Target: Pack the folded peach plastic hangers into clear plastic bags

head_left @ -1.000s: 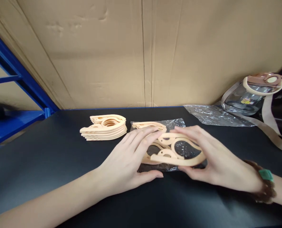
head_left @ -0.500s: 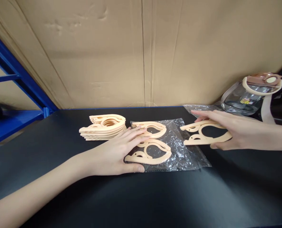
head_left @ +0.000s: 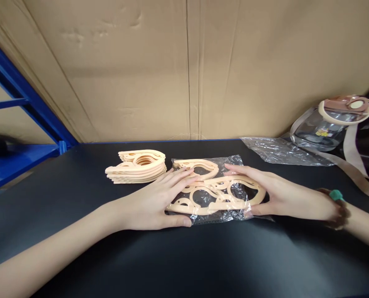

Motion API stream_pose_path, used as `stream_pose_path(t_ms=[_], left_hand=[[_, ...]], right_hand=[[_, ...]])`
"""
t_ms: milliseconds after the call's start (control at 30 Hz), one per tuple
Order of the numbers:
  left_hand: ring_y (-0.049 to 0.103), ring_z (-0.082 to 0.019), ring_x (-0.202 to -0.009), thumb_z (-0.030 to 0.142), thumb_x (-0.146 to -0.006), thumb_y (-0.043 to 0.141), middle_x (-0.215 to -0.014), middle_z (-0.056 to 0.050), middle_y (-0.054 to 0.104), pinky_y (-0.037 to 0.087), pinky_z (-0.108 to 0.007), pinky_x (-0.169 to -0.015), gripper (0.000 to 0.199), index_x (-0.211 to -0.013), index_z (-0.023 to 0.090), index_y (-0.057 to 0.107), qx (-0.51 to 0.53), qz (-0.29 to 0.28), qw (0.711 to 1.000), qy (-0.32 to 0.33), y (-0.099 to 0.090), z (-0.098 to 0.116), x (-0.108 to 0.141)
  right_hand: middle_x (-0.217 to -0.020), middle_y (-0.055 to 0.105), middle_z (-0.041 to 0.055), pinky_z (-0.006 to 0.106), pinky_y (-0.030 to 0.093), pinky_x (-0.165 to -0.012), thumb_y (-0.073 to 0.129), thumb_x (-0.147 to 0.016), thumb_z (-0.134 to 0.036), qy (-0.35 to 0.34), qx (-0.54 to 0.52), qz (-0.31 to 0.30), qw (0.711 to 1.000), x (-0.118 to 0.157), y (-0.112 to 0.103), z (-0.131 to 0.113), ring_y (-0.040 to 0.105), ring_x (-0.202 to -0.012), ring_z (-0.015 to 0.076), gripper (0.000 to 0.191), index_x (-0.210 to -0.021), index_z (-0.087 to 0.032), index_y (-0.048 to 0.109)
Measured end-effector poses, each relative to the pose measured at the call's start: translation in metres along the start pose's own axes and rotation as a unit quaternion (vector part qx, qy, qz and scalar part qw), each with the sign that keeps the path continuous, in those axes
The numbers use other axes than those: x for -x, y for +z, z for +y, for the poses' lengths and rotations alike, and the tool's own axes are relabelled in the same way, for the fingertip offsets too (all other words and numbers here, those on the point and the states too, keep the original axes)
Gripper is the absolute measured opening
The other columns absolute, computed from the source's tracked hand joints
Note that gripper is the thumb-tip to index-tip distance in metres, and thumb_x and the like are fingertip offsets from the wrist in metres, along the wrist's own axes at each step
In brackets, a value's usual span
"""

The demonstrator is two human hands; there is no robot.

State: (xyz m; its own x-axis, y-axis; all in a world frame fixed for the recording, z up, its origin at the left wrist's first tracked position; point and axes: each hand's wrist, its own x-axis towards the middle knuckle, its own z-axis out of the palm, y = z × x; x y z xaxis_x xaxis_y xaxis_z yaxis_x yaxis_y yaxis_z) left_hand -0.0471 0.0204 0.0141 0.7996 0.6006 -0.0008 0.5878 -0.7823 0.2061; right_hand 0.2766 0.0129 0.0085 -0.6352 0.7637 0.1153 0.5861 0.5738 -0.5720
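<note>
My left hand [head_left: 159, 198] lies with its fingers spread over the left end of a clear plastic bag [head_left: 233, 162]. Under those fingers are two beige folding hangers, an upper one [head_left: 209, 162] and a lower one [head_left: 198, 212], side by side. From the right, my right hand [head_left: 274, 192] grips the rounded end of another folding hanger [head_left: 261, 194], thumb and fingers on opposite edges. That hanger overlaps the lower one; whether it is inside the bag or on top, I cannot tell. A stack of folded hangers [head_left: 143, 176] sits just beyond my left hand.
Another clear plastic bag [head_left: 283, 152] lies flat at the back right of the black table [head_left: 184, 260]. Behind it stands a transparent bottle [head_left: 317, 130] with a strap [head_left: 358, 178]. Cardboard [head_left: 141, 82] walls the back; a blue metal frame [head_left: 38, 95] rises at left.
My right hand has moved left with its folding hanger, from the bag's right end to over the lower hanger. My left hand has stayed in place.
</note>
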Motion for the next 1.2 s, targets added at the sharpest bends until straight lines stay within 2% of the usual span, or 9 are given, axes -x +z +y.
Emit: stream_pose_path(t_ms=[100,200,267,367,533,700,800,1000,1200], left_hand=[[0.021,-0.033,-0.146,0.06,-0.087,0.057,-0.158,-0.017,0.025,0.028,-0.057,-0.113,0.082,-0.152,0.022,0.024,0.003,-0.001,1.0,0.0,0.001,-0.001,0.0],[0.021,-0.033,-0.147,0.06,-0.086,0.057,-0.158,-0.017,0.026,0.029,-0.055,-0.113,0.082,-0.151,0.022,0.025,0.004,0.005,1.0,0.007,0.002,-0.002,0.0],[0.021,-0.033,-0.147,0.06,-0.087,0.056,-0.158,-0.017,0.026,0.029,-0.055,-0.113,0.081,-0.151,0.021,0.025,0.004,0.007,1.0,0.005,0.002,-0.002,0.0],[0.021,-0.033,-0.146,0.06,-0.087,0.057,-0.159,-0.017,0.024,0.03,-0.055,-0.113,0.083,-0.152,0.021,0.024,0.004,0.002,1.0,-0.003,0.001,-0.001,0.0],[0.018,-0.033,-0.147,0.061,-0.086,0.056,-0.159,-0.018,0.021,0.028,-0.056,-0.114,0.087,-0.153,0.018,0.02,0.016,-0.01,1.0,-0.019,0.001,0.0,0.0],[0.017,-0.032,-0.148,0.06,-0.088,0.054,-0.16,-0.016,0.02,0.026,-0.056,-0.115,0.085,-0.153,0.02,0.019,0.025,-0.005,1.0,-0.014,0.004,-0.002,0.002],[0.016,-0.032,-0.148,0.06,-0.088,0.054,-0.161,-0.015,0.019,0.025,-0.055,-0.116,0.086,-0.153,0.019,0.017,0.037,-0.008,0.999,-0.021,0.004,-0.001,0.002],[0.015,-0.032,-0.148,0.064,-0.086,0.054,-0.162,-0.011,0.016,0.022,-0.054,-0.117,0.092,-0.155,0.022,0.009,0.052,-0.015,0.997,-0.053,0.005,-0.001,0.0],[0.017,-0.033,-0.147,0.063,-0.087,0.053,-0.162,-0.011,0.016,0.023,-0.054,-0.117,0.092,-0.156,0.022,0.006,0.059,-0.012,0.997,-0.051,0.007,-0.001,-0.001]], right_hand=[[-0.15,0.043,0.0061,0.049,0.042,-0.108,0.071,-0.08,-0.043,-0.006,-0.017,-0.009,1.0,-0.002,0.01,0.001,0.047,-0.133,0.0305,0.086,-0.152,-0.035,0.026],[-0.154,0.039,0.0063,0.051,0.037,-0.111,0.07,-0.081,-0.043,-0.008,-0.008,-0.043,0.999,-0.001,0.005,0.007,0.041,-0.137,0.0306,0.089,-0.153,-0.036,0.02],[-0.152,0.042,0.0056,0.049,0.036,-0.112,0.071,-0.081,-0.043,-0.002,0.01,-0.067,0.998,0.0,-0.005,0.013,0.041,-0.137,0.0289,0.091,-0.154,-0.037,0.016],[-0.137,0.056,0.0043,0.045,0.04,-0.108,0.07,-0.083,-0.039,0.0,0.009,-0.086,0.996,-0.001,-0.02,0.018,0.052,-0.126,0.0245,0.089,-0.154,-0.037,0.017],[-0.121,0.067,0.0049,0.038,0.051,-0.09,0.07,-0.083,-0.037,0.004,-0.036,-0.058,0.998,-0.005,-0.014,0.014,0.063,-0.099,0.0202,0.079,-0.151,-0.032,0.03],[-0.12,0.068,0.0034,0.033,0.052,-0.082,0.068,-0.084,-0.038,0.017,-0.062,-0.009,0.998,-0.007,0.005,0.0,0.062,-0.091,0.0172,0.065,-0.143,-0.031,0.041],[-0.123,0.067,0.0025,0.034,0.052,-0.087,0.065,-0.088,-0.037,0.02,-0.09,-0.01,0.996,-0.008,0.009,-0.004,0.063,-0.096,0.0172,0.058,-0.141,-0.031,0.044],[-0.122,0.068,0.0071,0.04,0.051,-0.095,0.063,-0.088,-0.037,0.031,-0.164,-0.005,0.986,-0.013,0.012,-0.002,0.065,-0.107,0.0226,0.05,-0.135,-0.024,0.051],[-0.141,0.056,0.0036,0.043,0.046,-0.103,0.067,-0.086,-0.035,-0.003,-0.154,-0.062,0.986,-0.01,0.01,0.001,0.053,-0.127,0.0244,0.067,-0.146,-0.034,0.038]])
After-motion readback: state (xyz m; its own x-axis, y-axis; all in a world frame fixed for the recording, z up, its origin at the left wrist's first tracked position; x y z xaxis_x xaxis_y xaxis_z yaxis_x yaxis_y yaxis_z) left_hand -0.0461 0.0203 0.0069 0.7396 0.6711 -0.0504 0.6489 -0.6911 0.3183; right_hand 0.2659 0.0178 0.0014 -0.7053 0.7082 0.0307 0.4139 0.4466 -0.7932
